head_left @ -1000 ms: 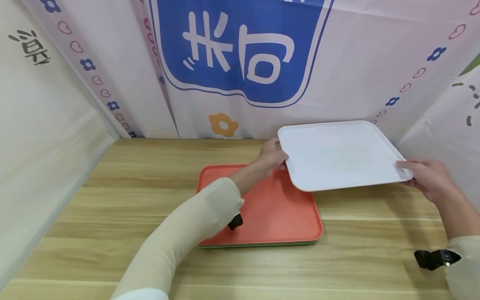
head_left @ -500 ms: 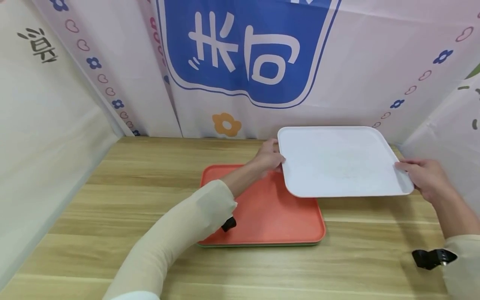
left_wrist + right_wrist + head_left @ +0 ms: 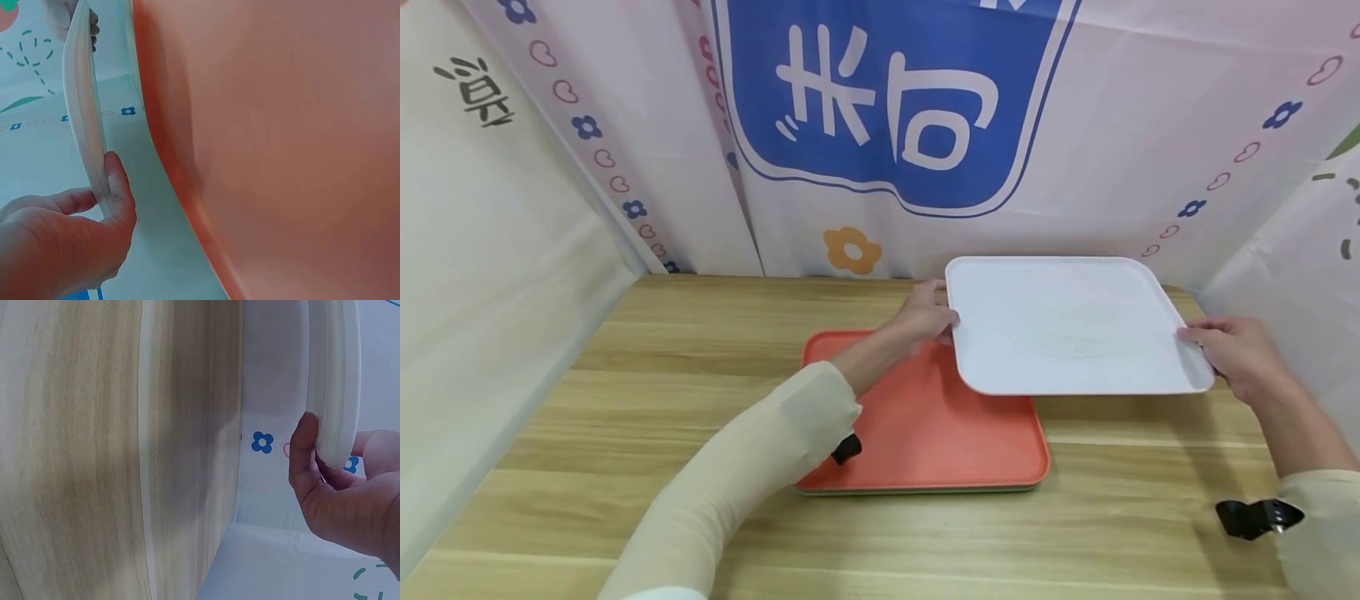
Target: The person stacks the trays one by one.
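Both hands carry a white tray (image 3: 1067, 325) above the table, at the back right in the head view. On its left edge the left hand (image 3: 922, 313) pinches the rim between thumb and fingers; the left wrist view shows this grip with the tray (image 3: 82, 106) edge-on. At the opposite edge the right hand (image 3: 1240, 354) grips the rim, thumb on top and fingers underneath, as the right wrist view also shows (image 3: 340, 494). Below and to the left lies a red tray (image 3: 955, 442), partly covered by the left arm and the white tray's corner.
Under the red tray a thin green edge (image 3: 925, 492) of another tray shows. The wooden table (image 3: 587, 433) ends at a printed cloth backdrop (image 3: 865, 225) behind. White cloth walls (image 3: 497, 250) stand at the left and right sides.
The white tray, held by both hands, was tilted with its right side lower; it has levelled, come slightly nearer, and then shifted a little left. The red tray has stayed put.
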### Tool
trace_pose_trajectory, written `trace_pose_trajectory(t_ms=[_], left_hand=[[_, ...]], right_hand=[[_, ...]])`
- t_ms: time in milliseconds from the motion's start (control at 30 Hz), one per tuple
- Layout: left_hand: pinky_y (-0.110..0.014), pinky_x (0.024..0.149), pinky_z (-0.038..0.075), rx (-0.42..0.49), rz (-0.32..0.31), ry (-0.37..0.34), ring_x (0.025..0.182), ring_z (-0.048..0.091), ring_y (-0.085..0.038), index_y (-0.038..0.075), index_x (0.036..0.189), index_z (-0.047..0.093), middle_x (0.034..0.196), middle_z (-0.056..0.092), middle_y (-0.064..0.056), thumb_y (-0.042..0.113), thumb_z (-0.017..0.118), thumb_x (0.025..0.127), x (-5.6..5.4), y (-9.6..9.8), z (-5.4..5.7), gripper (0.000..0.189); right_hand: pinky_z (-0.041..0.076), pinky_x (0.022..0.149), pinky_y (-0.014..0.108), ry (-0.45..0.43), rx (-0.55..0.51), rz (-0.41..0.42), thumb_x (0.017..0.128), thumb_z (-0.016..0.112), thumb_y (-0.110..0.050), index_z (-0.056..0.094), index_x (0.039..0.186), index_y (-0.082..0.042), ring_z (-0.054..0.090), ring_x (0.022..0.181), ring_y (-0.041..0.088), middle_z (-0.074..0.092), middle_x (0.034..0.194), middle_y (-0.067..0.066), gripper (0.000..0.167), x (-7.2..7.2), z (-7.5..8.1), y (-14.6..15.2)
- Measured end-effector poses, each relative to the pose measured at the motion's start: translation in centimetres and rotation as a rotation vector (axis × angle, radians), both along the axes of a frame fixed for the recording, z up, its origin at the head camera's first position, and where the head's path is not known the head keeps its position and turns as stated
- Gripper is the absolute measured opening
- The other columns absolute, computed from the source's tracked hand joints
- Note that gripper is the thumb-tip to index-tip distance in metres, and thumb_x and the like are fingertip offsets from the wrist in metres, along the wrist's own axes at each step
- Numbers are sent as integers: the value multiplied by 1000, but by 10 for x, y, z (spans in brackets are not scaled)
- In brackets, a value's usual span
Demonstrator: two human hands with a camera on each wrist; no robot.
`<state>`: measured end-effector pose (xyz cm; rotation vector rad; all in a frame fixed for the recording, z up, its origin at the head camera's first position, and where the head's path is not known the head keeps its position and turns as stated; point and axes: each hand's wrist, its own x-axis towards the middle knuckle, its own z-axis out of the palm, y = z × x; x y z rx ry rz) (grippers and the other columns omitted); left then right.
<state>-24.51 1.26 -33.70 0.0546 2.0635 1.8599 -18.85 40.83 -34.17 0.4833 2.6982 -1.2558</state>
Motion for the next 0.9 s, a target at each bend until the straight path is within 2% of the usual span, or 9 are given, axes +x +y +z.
trace_pose_trajectory(t_ms=[67, 200, 333, 500, 733, 900], left_hand=[[-29, 60, 59, -4, 1, 0, 65, 63, -18, -3, 153, 39, 106, 65, -20, -16, 54, 92, 1, -3, 1, 64], [-26, 57, 55, -11, -7, 1, 65, 62, -18, -4, 153, 39, 119, 65, -27, -17, 53, 92, 2, -10, 2, 65], [-26, 57, 55, -24, -13, 1, 66, 62, -18, -4, 154, 39, 129, 63, -30, -16, 53, 92, 3, -18, 1, 64], [-29, 60, 57, -34, -12, 9, 67, 63, -18, -3, 154, 39, 127, 64, -29, -17, 53, 91, 4, -29, 1, 66], [-28, 62, 60, -53, -6, -2, 73, 65, -20, -3, 154, 39, 124, 66, -28, -16, 55, 92, 7, -41, -1, 65], [-28, 65, 59, -62, -13, 4, 78, 66, -21, -3, 153, 42, 124, 66, -27, -14, 56, 92, 8, -49, -1, 64]], right_hand=[[58, 66, 23, -2, -13, 4, 110, 45, -30, 33, 150, 19, 56, 76, 1, 40, 143, 39, 64, 0, 0, -2], [58, 67, 23, -13, -16, 36, 111, 44, -33, 32, 151, 17, 56, 78, 1, 38, 146, 38, 66, -1, 2, -6], [57, 69, 22, -20, -12, 73, 111, 44, -33, 31, 152, 17, 56, 84, 7, 37, 147, 37, 65, -2, 3, -10], [58, 70, 23, -25, -17, 99, 111, 44, -33, 30, 152, 16, 57, 90, 13, 37, 149, 38, 65, -4, 3, -17], [60, 70, 27, 14, -33, 152, 111, 45, -28, 35, 149, 19, 59, 82, 4, 48, 135, 32, 60, -7, -2, -26], [61, 69, 28, 42, -43, 182, 111, 46, -24, 37, 146, 20, 61, 80, 3, 57, 124, 25, 58, -8, -3, -30]])
